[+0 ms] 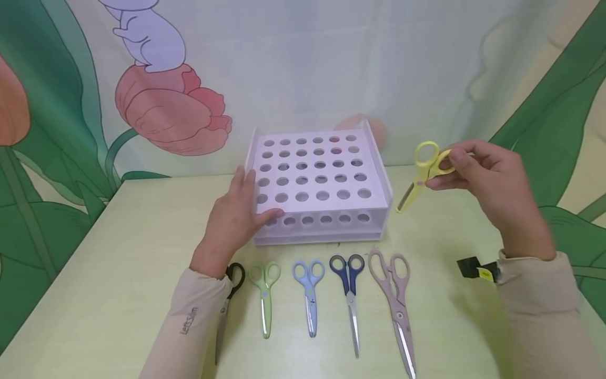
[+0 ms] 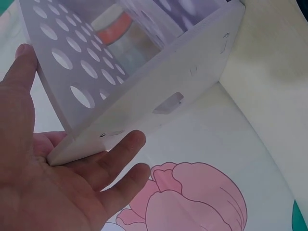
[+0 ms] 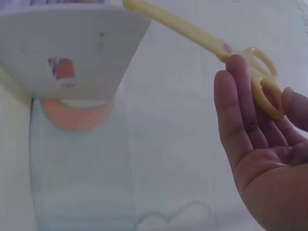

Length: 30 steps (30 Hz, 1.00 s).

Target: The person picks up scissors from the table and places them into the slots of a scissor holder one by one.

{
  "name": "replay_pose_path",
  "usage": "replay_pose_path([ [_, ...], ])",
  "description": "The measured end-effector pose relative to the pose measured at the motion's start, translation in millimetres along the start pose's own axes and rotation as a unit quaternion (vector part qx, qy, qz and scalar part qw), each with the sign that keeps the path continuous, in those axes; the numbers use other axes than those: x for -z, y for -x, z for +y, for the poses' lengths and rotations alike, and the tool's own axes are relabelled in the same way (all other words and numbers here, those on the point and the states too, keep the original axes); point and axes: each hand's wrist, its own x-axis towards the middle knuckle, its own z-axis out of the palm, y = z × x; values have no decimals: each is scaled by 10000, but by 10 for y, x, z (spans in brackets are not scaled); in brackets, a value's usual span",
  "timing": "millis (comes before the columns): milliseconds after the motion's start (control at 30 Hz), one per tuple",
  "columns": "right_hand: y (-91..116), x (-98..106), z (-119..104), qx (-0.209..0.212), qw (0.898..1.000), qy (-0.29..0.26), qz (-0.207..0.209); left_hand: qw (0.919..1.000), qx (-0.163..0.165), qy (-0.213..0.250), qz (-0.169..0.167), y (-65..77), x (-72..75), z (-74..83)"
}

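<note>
Right hand [image 1: 494, 176] pinches yellow scissors [image 1: 420, 182] while left hand [image 1: 231, 218], fingers extended, touches a perforated white rack [image 1: 311, 172].

Left sleeve [image 1: 187, 308] is showing light beige, plain fabric, with small dark lettering [image 1: 189, 321] running along the forearm and reading something like "Let's slim"; print is too small to confirm. Right sleeve [image 1: 544, 316] is matching in colour. 2 cuffs, left cuff [image 1: 208, 284] and right cuff [image 1: 530, 263], are gathering in soft creases and ending at the wrists. By the right cuff, 1 flat, strap-like black piece [image 1: 468, 267] is sticking out, carrying 1 small yellow label [image 1: 485, 273]; its text is blurring. Fingers [image 2: 118, 156] are showing bare.
</note>
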Motion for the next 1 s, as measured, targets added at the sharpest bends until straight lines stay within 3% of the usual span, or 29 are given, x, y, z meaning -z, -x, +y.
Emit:
replay_pose_path([
  [167,-123,-191,4,305,9989,-345,-42,9998,137,15,-122,33,18,-10],
  [333,-226,-338,33,344,9992,-173,131,9995,231,45,-210,41,6,-16],
  [700,-330,-440,158,62,9995,269,168,9995,116,124,-254,30,29,-17],
  [1000,-320,-446,228,-331,9949,938,182,9995,106,129,-269,23,16,-5],
])
